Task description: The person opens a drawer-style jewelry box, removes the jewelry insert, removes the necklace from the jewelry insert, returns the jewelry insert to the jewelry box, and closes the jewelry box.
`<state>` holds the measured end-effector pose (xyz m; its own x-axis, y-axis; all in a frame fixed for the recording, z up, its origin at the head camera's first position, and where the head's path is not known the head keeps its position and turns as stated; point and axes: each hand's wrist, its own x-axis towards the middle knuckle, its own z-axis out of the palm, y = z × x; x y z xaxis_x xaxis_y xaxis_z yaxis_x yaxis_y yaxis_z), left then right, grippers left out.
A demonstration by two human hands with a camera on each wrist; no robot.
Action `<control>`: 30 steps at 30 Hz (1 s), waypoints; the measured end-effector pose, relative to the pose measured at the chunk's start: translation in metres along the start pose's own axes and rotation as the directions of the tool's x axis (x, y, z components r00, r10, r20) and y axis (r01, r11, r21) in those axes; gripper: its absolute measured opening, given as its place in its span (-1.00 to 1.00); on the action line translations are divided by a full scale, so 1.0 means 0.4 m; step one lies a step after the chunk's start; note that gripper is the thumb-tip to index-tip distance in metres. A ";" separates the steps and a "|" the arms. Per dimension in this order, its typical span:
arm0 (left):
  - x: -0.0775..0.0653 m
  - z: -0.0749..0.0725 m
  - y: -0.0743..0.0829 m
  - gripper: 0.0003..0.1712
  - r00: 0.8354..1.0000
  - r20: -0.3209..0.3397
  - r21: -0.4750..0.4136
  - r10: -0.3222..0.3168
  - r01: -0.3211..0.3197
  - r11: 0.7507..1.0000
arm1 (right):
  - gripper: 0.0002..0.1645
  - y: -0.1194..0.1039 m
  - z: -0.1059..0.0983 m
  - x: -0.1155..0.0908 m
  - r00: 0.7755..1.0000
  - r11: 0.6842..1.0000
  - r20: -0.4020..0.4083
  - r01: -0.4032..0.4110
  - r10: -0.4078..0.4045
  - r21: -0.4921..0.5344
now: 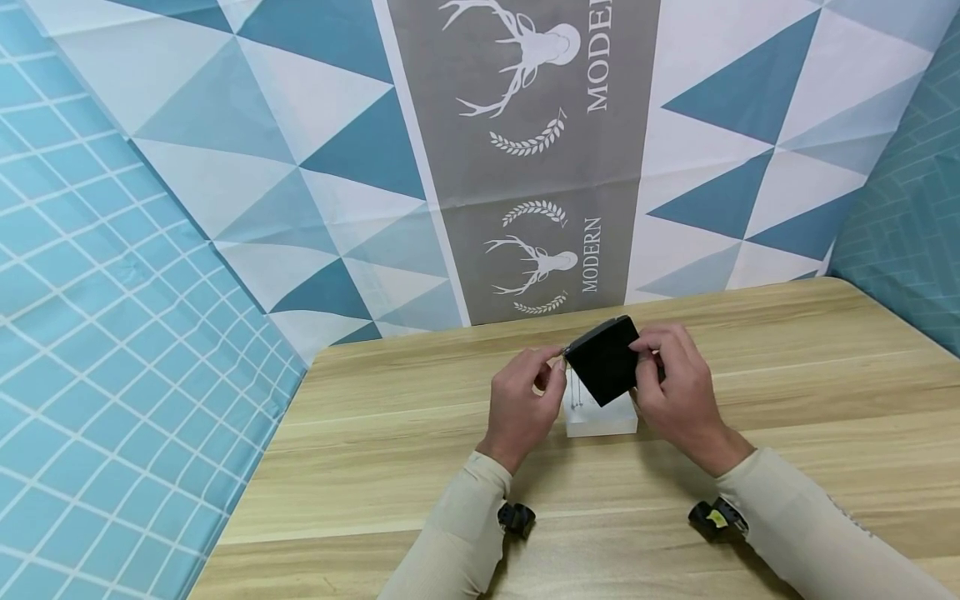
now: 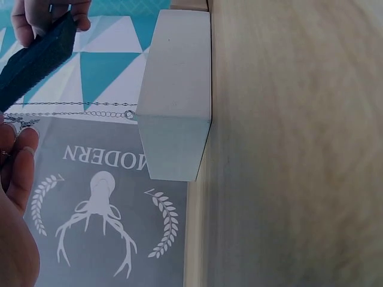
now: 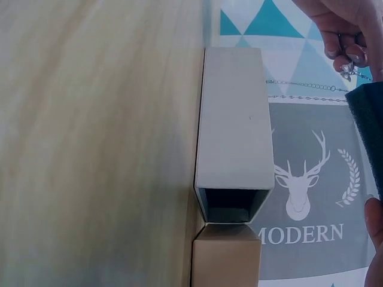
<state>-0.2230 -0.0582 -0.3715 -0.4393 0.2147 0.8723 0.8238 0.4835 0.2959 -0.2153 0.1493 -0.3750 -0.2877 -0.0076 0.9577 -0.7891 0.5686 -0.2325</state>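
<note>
My right hand pinches a square black foam pad by its right edge, tilted above a small white box. At the pad's left corner, my left hand pinches a silver necklace between thumb and fingertip. A sparkling pendant shows beside the left fingers in the right wrist view. The necklace chain dangles in two strands, down past the white box. That box lies on the table, and its dark open end faces the right side.
A brown box lies right against the open end of the white one. The wooden table ends at the back against a patterned wall cloth. Black wrist cameras are strapped under both sleeves.
</note>
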 end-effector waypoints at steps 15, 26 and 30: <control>-0.003 0.004 -0.004 -0.85 0.998 -0.011 -0.030 0.063 -0.063 0.998 | -0.74 -0.003 0.000 0.003 1.000 1.000 -0.005 0.026 -0.027 -0.017; -0.005 0.004 -0.001 -0.89 0.999 -0.012 -0.021 0.047 -0.048 0.999 | -0.73 -0.004 -0.002 0.003 1.000 1.000 -0.002 0.024 -0.024 -0.009; -0.006 0.000 0.003 -0.90 1.000 -0.021 -0.011 0.020 -0.020 1.000 | -0.73 -0.005 -0.001 0.003 1.000 1.000 -0.003 0.024 -0.024 0.000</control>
<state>-0.2211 -0.0580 -0.3733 -0.4152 0.2067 0.8859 0.8366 0.4692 0.2826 -0.2139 0.1484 -0.3733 -0.2670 -0.0191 0.9635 -0.7959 0.5681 -0.2093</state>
